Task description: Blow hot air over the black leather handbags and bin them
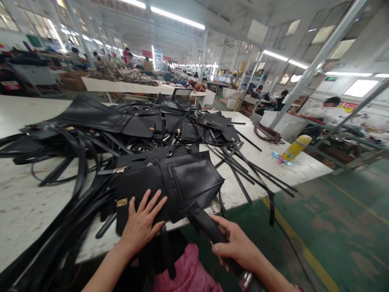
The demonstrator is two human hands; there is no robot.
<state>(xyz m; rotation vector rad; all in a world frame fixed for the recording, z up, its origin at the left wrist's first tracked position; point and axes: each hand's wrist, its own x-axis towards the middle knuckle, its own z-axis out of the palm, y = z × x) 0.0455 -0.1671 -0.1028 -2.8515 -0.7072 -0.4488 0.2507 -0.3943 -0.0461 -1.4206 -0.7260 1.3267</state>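
Note:
My left hand (pixel 144 219) lies flat, fingers spread, on a black leather bag piece (pixel 138 182) with a gold clasp plate (pixel 122 202) at its left edge. A sewn pocket panel (pixel 196 178) forms its right half. My right hand (pixel 235 245) is closed around a long black tool (pixel 209 225) with a broad end and a silver part lower down. Its tip is close to the bag piece's lower right edge; whether they touch I cannot tell. The tool's exact kind is unclear.
Behind lies a heap of black bag pieces (pixel 170 121) with straps (pixel 80 162) hanging over the near left edge of the white table (pixel 18 194). To the right are a coil of brown straps (pixel 267 133) and a yellow bottle-like object (pixel 296 148). People work farther off.

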